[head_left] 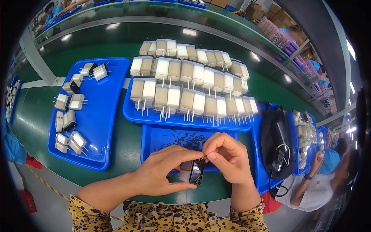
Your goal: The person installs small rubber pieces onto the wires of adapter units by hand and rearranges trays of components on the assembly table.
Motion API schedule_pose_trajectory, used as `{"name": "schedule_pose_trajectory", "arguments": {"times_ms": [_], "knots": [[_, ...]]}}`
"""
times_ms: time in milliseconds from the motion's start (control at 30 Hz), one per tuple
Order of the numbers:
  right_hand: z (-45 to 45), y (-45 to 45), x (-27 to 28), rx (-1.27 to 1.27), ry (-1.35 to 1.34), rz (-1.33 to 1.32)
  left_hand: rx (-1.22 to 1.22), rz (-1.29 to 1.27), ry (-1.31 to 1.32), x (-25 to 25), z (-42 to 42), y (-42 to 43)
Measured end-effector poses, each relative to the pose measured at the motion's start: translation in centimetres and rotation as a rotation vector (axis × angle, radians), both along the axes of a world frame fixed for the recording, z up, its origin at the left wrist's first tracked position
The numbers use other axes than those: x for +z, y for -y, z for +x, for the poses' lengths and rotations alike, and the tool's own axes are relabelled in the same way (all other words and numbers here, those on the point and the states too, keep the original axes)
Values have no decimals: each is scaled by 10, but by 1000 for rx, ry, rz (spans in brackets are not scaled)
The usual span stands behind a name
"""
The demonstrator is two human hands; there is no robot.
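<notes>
My left hand [164, 170] grips a small white and beige plastic housing [186, 171] with a shiny black end face, fingers above and thumb below. Thin wires show along that black face. At its upper corner the thumb and index finger of my right hand [228, 156] pinch together, beside my left fingertip. What they hold is too small to make out; a thin brownish strand shows there. Just beyond both hands is a blue tray [147, 145] with many small dark tube-like pieces [176, 138] scattered in it.
Rows of white and beige housings with protruding leads fill another blue tray [129, 110] behind. A left-hand tray [98, 127] bears several more. To the right, a black heat gun-like tool [279, 129] lies on a black cloth. A co-worker [315, 189] sits at the right.
</notes>
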State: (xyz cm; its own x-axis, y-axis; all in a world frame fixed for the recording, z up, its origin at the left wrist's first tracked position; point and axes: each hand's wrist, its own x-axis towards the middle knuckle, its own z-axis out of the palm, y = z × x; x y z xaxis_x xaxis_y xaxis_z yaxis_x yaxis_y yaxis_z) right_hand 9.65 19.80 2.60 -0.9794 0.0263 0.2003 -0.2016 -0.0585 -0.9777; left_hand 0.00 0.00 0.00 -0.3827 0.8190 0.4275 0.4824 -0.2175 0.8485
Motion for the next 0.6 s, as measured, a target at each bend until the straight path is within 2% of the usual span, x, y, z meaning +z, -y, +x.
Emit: {"name": "schedule_pose_trajectory", "arguments": {"times_ms": [200, 267, 367, 600], "knots": [[-2, 1, 2, -44, -13, 112, 4, -21, -3, -1, 0, -1], [-4, 0, 3, -140, -146, 450, 22, -3, -42, -2, 0, -1], [-7, -2, 5, -156, -252, 601, 29, 36, -108, -2, 0, -2], [0, -1, 2, -167, -182, 487, 12, 37, -204, -3, 1, -3]]}}
